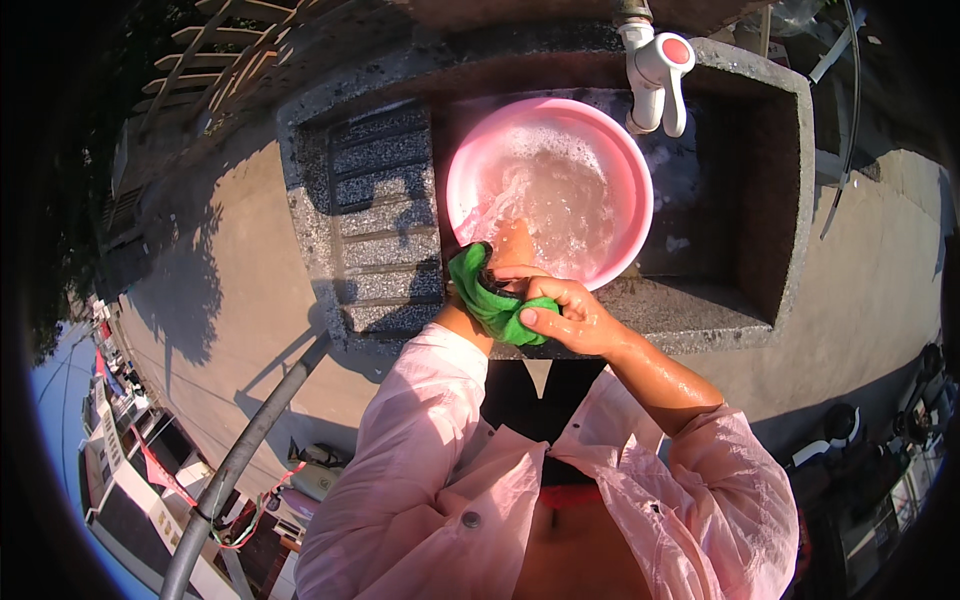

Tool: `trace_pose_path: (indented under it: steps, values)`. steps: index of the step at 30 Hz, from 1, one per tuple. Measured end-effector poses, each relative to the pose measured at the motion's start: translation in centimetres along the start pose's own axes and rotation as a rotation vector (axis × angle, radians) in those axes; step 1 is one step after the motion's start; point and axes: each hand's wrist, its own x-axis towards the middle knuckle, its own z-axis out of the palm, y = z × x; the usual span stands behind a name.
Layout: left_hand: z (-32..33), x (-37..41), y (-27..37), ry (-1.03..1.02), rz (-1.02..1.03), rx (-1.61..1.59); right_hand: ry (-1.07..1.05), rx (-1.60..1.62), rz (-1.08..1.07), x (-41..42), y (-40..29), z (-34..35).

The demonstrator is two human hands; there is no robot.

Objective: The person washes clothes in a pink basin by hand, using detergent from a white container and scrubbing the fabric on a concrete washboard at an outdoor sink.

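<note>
A green cloth item with a dark edge (491,300) lies bunched around my left wrist, over the near rim of a pink plastic basin (642,217). My wet right hand (566,311) pinches this cloth between thumb and fingers. My left hand (514,241) reaches down into the basin, its fingers hidden by foamy, splashing water (559,187); whether they hold something cannot be seen. Pinkish material, perhaps cloth or water, shows beside it at the basin's left side.
The basin stands in a concrete sink (795,195) with a ribbed washboard (386,225) at its left. A white tap with a red-capped lever (664,82) overhangs the back right. A metal pole (247,450) slants at lower left.
</note>
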Motion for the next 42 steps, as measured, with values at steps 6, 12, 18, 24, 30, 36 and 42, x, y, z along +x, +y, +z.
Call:
trace_pose_path:
  steps: [6, 12, 18, 24, 30, 36, 42]
  values:
    - [-2.9, -0.3, 5.7, -0.029, 0.03, 0.649, 0.156, -0.827, -0.354, 1.6, 4.9, 1.0]
    - [-1.8, 1.4, 2.1, -0.351, 0.098, 0.733, 0.316, -1.23, -0.162, 4.0, 11.6, -7.8]
    - [-1.4, 1.3, 0.4, 0.509, 0.006, 0.125, 0.469, -1.252, 0.179, 2.9, 14.9, -17.3]
    - [-0.5, 0.0, 3.4, -0.495, -0.149, -2.135, -0.166, -1.56, 0.809, 6.6, 11.2, -15.8]
    - [-5.1, -9.7, 16.6, -0.345, 0.606, -1.557, -0.411, -1.815, 0.64, 7.6, 11.1, -14.5]
    - [-0.5, -4.7, 9.8, 0.386, 0.465, -0.109, -0.568, -2.06, 0.273, 7.8, 10.7, -13.7]
    - [3.5, -3.0, 2.4, 0.021, -0.255, -1.051, 0.369, -1.972, 0.058, 3.6, 18.4, -14.9]
